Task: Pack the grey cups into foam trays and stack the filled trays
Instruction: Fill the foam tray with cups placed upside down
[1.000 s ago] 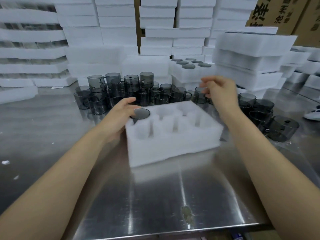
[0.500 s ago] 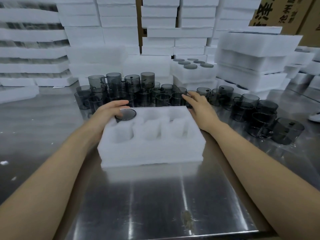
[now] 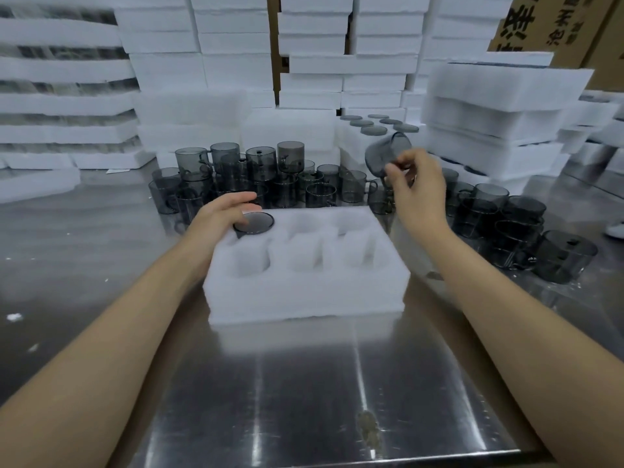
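A white foam tray with several round pockets lies on the steel table in front of me. One grey cup sits upside down in its far-left pocket; the other pockets are empty. My left hand rests on the tray's far-left corner, fingers beside that cup. My right hand is raised above the tray's far-right corner and pinches a tilted grey cup by its handle. Behind the tray stands a cluster of loose grey cups.
More grey cups crowd the table to the right. A filled tray sits behind the cups. Stacks of white foam trays wall the back and both sides. Cardboard boxes stand at the top right. The steel table stretches toward me.
My right hand has left the tray's far-right corner and lifted a grey cup from the cluster. The tray and my left hand stay where they were half a second ago.
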